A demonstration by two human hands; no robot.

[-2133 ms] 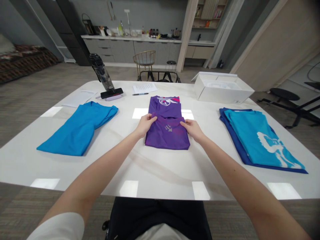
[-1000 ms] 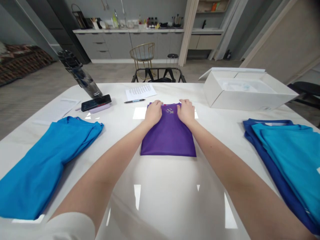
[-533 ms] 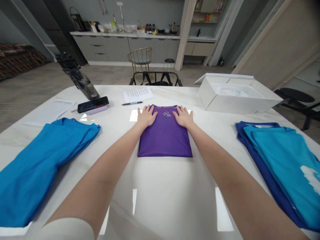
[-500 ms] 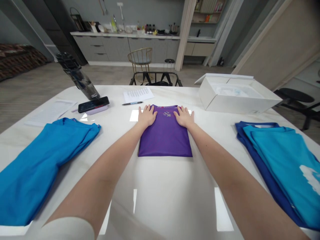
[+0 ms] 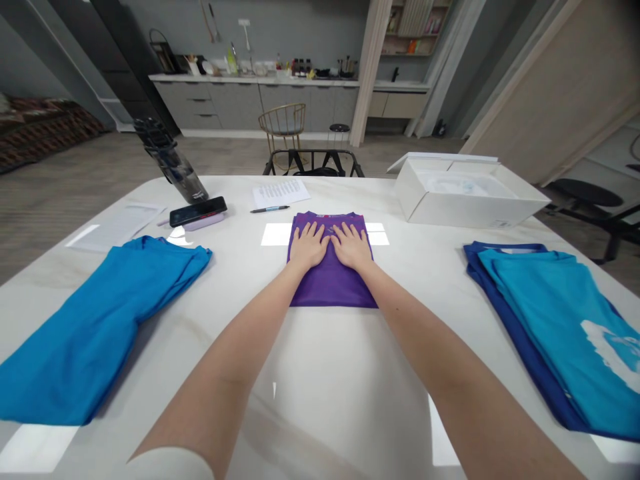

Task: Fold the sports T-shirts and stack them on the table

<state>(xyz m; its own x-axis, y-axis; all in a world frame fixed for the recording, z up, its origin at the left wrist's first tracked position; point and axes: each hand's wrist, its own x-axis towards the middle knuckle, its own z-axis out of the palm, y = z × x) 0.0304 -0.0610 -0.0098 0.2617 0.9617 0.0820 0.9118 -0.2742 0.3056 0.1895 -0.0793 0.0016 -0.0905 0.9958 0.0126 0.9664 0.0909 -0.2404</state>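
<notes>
A purple garment (image 5: 333,287), folded into a neat rectangle, lies flat on the white table (image 5: 330,387) with its collar at the far edge. My left hand (image 5: 309,248) rests palm down on its left half, fingers spread. On the right half lies my right hand (image 5: 351,247), also flat with fingers apart. The two hands nearly touch at the thumbs, over the small print near the collar. Neither hand grips anything.
A blue garment (image 5: 107,313) lies at the left, and a stack of teal and dark blue garments (image 5: 545,300) at the right. Beyond are a bottle (image 5: 177,170), a phone (image 5: 198,212), a pen (image 5: 270,209), a printed sheet (image 5: 281,192) and an open white box (image 5: 465,200).
Both hands have moved inward from the garment's upper side edges and slightly toward me, onto its middle. The camera view has shifted a little.
</notes>
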